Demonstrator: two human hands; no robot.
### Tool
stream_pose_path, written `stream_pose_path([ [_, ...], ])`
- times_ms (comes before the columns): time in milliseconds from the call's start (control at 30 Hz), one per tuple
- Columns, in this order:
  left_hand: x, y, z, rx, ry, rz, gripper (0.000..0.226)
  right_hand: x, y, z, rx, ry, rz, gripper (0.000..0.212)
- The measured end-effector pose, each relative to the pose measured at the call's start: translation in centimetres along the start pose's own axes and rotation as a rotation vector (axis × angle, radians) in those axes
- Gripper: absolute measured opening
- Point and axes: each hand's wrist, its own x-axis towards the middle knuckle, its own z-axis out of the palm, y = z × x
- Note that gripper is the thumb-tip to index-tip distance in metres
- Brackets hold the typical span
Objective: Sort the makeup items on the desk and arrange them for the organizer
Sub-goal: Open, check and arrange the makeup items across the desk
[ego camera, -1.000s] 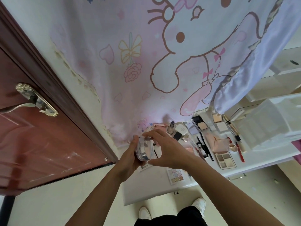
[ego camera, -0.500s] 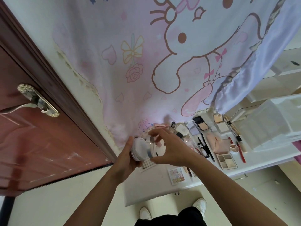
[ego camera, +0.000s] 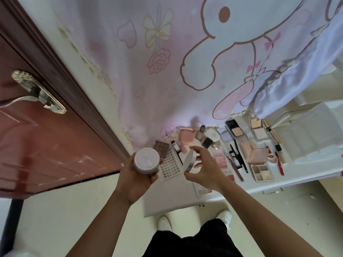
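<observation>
Jar (ego camera: 146,162) and lid (ego camera: 189,161) held apart above the table (ego camera: 167,204)
The left hand (ego camera: 138,180) grips the jar; the right hand (ego camera: 205,168) pinches what seems its lid, half hiding pink compacts (ego camera: 220,162) behind. Farther right, the white organizer (ego camera: 311,138) is cut off.

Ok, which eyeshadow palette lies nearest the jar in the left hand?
The dark brown palette, just beside the jar the left hand holds; the grey palette lies far off beside the red pencil.
</observation>
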Motion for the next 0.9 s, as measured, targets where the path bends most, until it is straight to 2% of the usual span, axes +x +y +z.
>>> stream_pose_path([
  [133, -0.2, -0.9, -2.3, 0.040, 0.073, -0.014, 0.058, -0.8, 4.7, 2.8, -0.056, -0.063, 0.187, 0.087],
  [233, -0.6, -1.5, -3.4, 0.044, 0.102, -0.034, 0.056, -1.6, 6.5, 4.9, -0.123, -0.128, 0.242, 0.088],
  [433, -1.0, -2.5, -4.4, 0.090, 0.179, -0.038, 0.054, -1.7, 8.2, 8.2, -0.340, -0.209, 0.234, 0.094],
  [567, -0.8, -3.3, -5.4, 0.077, 0.283, -0.016, 0.044, -1.3, 8.9, 9.5, -0.489, -0.220, 0.227, 0.094],
  [767, -0.6, -4.7, -6.3, 0.154, 0.338, -0.002, 0.036, -0.9, 8.7, 10.0, -0.537, -0.187, 0.196, 0.094],
  [833, -0.4, -5.1, -6.5, 0.169, 0.346, -0.002, 0.035, -1.0, 7.9, 10.1, -0.433, -0.133, 0.134, 0.084],
  [900, -0.2, -5.3, -6.7, 0.177, 0.351, -0.008, 0.034, -1.0, 6.6, 10.1, -0.264, -0.054, 0.063, 0.055],
])
